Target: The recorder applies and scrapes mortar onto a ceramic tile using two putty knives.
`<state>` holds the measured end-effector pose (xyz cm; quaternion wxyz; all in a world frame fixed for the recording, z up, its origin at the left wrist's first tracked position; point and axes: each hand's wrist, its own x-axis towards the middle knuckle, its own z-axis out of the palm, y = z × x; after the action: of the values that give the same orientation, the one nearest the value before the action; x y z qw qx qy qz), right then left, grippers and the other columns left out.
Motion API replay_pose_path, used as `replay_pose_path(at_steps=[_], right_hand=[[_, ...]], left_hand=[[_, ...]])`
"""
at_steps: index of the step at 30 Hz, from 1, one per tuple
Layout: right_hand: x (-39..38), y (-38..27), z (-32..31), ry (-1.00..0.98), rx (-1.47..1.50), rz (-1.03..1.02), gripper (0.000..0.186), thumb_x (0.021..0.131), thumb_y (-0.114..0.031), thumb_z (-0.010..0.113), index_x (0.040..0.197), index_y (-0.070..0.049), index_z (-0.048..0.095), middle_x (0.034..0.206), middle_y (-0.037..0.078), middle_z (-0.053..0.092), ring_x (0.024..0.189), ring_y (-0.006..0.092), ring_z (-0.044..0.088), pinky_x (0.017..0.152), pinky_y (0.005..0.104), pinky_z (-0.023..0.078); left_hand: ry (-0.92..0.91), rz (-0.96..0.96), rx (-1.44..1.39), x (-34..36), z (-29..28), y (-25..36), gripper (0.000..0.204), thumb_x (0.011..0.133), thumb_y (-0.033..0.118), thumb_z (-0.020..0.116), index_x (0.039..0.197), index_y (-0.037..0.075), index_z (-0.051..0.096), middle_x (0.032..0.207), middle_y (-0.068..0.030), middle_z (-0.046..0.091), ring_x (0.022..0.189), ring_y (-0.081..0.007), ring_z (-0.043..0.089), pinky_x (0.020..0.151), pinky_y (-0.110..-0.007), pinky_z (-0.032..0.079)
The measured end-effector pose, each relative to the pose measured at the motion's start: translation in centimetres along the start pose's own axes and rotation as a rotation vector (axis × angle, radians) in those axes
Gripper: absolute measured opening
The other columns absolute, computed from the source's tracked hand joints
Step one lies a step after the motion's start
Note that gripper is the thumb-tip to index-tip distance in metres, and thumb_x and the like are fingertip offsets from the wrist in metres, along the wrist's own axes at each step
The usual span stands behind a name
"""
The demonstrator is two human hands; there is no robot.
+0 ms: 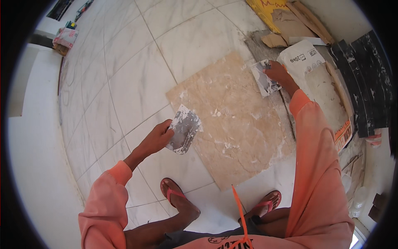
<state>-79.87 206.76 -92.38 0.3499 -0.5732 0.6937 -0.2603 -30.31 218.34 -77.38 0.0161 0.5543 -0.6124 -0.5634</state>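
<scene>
My left hand is closed on a wide metal scraper smeared with white paste, held over the left edge of a beige stone-look board lying on the floor and marked with white smears. At the upper right, my right hand grips a second smeared metal scraper above the board's upper right corner, beside a white paper bag. The bag has a cut opening showing pale material, which I cannot make out clearly.
White marble-look tiles surround the board. Yellow packaging, cardboard and dark slabs lie along the right. A white wall borders the left, with a small bag beyond it. My sandaled feet stand below.
</scene>
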Motion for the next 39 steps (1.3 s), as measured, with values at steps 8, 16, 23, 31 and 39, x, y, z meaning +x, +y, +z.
replay_pose_path(at_steps=[8,16,23,31,39], right_hand=[[3.6,-2.7,2.3,-0.012,-0.107,0.063,0.05,0.077,-0.024,0.069,0.11,0.012,0.057,0.104,0.025,0.065,0.096,0.0307,0.064,0.082,0.0397,0.049],[5.3,-8.1,6.9,-0.119,-0.165,-0.137,0.045,0.072,-0.015,0.056,0.112,0.005,0.061,0.117,0.028,0.062,0.113,0.0396,0.058,0.097,0.0417,0.046],[6.4,-6.7,7.5,-0.027,-0.288,-0.13,0.045,0.073,-0.015,0.055,0.115,0.002,0.061,0.118,0.024,0.062,0.113,0.0388,0.058,0.096,0.0414,0.047],[3.0,-15.2,17.4,-0.49,-0.453,-0.402,0.038,0.078,-0.021,0.065,0.109,0.0,0.061,0.108,0.023,0.065,0.106,0.0413,0.06,0.089,0.0472,0.049],[7.2,-14.8,13.0,-0.375,-0.479,-0.316,0.054,0.079,-0.029,0.065,0.124,0.001,0.058,0.121,0.023,0.061,0.117,0.0386,0.055,0.098,0.0428,0.045]], left_hand=[[0.044,-0.076,-0.053,-2.1,-1.4,-2.3,0.024,0.093,0.014,0.042,0.108,-0.001,0.053,0.083,-0.0005,0.049,0.076,-0.0094,0.043,0.068,-0.028,0.04],[0.019,-0.118,-0.054,-2.5,-1.4,-1.9,0.025,0.093,0.014,0.042,0.109,-0.001,0.054,0.083,0.0002,0.049,0.077,-0.0086,0.043,0.07,-0.027,0.039],[0.031,-0.037,-0.053,-3.1,-1.8,-4.1,0.022,0.095,0.014,0.043,0.107,-0.001,0.054,0.081,0.0011,0.047,0.074,-0.0076,0.041,0.066,-0.026,0.038],[0.08,-0.036,-0.023,-3.4,-1.9,-4.9,0.023,0.093,0.015,0.043,0.105,-0.001,0.053,0.08,-0.0015,0.048,0.074,-0.0098,0.042,0.067,-0.029,0.04],[0.121,-0.058,-0.107,-4.0,-1.1,-6.0,0.026,0.093,0.014,0.043,0.109,-0.002,0.053,0.083,-0.0035,0.051,0.077,-0.0106,0.045,0.07,-0.028,0.041]])
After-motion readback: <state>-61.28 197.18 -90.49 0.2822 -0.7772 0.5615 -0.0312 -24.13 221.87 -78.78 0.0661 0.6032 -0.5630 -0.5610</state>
